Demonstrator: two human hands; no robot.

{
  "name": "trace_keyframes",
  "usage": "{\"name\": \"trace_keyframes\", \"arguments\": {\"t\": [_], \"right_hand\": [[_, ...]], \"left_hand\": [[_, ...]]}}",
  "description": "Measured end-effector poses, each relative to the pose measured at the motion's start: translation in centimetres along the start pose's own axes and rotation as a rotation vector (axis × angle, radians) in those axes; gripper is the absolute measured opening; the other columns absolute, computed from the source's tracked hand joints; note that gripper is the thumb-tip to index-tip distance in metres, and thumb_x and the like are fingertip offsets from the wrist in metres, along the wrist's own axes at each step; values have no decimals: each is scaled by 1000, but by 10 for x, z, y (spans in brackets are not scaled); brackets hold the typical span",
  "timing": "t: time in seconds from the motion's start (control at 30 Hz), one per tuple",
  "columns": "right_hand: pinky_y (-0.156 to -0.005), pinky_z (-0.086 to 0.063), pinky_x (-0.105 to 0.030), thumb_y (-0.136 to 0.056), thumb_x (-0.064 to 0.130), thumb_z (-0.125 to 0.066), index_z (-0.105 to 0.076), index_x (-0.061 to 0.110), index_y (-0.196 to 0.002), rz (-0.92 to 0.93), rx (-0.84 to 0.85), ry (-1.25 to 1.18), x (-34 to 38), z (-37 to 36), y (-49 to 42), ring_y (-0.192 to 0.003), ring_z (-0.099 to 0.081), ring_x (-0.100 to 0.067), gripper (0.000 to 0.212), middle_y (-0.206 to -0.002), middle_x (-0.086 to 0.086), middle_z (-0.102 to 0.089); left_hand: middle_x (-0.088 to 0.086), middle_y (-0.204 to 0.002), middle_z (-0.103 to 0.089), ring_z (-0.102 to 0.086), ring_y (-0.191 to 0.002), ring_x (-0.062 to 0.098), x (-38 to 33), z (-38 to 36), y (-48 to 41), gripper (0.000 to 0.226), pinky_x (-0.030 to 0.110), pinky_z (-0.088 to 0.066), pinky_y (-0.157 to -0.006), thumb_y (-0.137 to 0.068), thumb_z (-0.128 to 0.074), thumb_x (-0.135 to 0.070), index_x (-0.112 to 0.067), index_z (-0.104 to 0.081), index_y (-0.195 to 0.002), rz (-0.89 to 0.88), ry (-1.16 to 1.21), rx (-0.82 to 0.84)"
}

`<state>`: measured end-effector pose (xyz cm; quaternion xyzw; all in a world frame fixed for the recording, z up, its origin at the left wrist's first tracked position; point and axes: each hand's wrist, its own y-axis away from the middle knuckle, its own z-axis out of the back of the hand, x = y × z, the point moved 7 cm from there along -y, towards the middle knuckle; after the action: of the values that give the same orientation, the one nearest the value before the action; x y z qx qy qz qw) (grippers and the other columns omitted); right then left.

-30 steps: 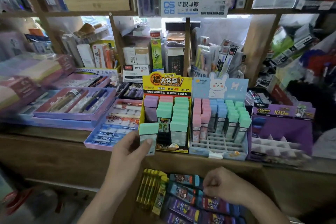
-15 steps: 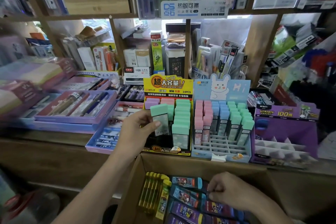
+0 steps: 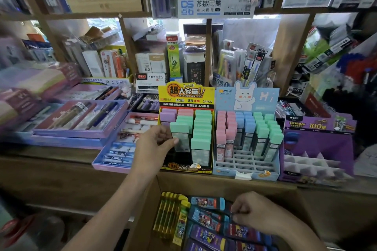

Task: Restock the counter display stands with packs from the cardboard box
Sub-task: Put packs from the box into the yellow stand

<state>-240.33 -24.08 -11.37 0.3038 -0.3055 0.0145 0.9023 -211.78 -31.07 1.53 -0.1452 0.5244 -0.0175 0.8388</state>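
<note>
My left hand [image 3: 154, 145] grips a green-capped pack [image 3: 180, 136] and holds it upright at the front of the middle column of the yellow display stand [image 3: 186, 96], among purple, pink and green packs. My right hand [image 3: 253, 211] is down inside the cardboard box [image 3: 224, 184], fingers pinched on a dark printed pack [image 3: 230, 228]; I cannot see how firm the grip is. The box also holds yellow packs [image 3: 171, 216] at its left and blue-capped packs [image 3: 208, 203]. The blue bunny display stand [image 3: 247, 98] to the right has empty front slots.
A purple display stand [image 3: 318, 144] sits at the far right of the wooden counter [image 3: 61, 161]. Purple pen trays [image 3: 81, 120] and a tray of blue refills [image 3: 116, 155] lie left of the yellow stand. Crowded shelves [image 3: 204, 57] rise behind.
My left hand lifted the green-capped pack from the counter's front edge up into the yellow stand. My right hand stayed in the box, shifting slightly.
</note>
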Motion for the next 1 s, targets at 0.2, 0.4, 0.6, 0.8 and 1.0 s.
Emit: {"name": "trace_keyframes", "arguments": {"t": [0.2,0.4,0.6,0.8,1.0], "right_hand": [[-75,-48,-19,-89,38,-77,-73,31,-101,1,-1,4,0,-1,-1,-97,-66,-7,14,-105,7,-69],[-73,-46,-18,-89,39,-77,-73,31,-103,7,-1,14,0,-1,-1,-95,-65,-7,16,-104,8,-69],[-74,-48,-19,-90,37,-76,-73,28,-104,17,-14,28,1,-1,0,-95,-66,-9,17,-102,6,-70],[-76,-52,-25,-91,34,-76,-73,28,-101,15,-14,2,5,1,3,-96,-70,-14,11,-99,3,-74],[-74,-52,-27,-93,32,-75,-72,32,-96,34,-46,-36,5,6,11,-91,-72,-17,5,-93,1,-75]], "left_hand": [[-5,-80,-74,-70,-79,11,-4,3,-4,17,37,-61,-75,-83,-81,-18,-26,-67,-78,2,-55,-15],[-16,-78,-70,-65,-76,-9,-1,-1,-7,12,6,-50,-63,-82,-82,-19,-21,-72,-88,-38,-174,-57],[-20,-72,-68,-64,-72,-11,9,-6,-2,22,11,-50,-59,-80,-84,-25,-35,-64,-78,-20,-270,-31],[-24,-74,-66,-64,-74,-15,8,-8,0,15,4,-49,-58,-80,-84,-23,-25,-72,-89,-6,-230,-19],[-17,-91,-64,-62,-86,-4,-13,8,38,25,7,-50,-67,-85,-79,-25,-31,-60,-100,-71,-160,-131]]}}
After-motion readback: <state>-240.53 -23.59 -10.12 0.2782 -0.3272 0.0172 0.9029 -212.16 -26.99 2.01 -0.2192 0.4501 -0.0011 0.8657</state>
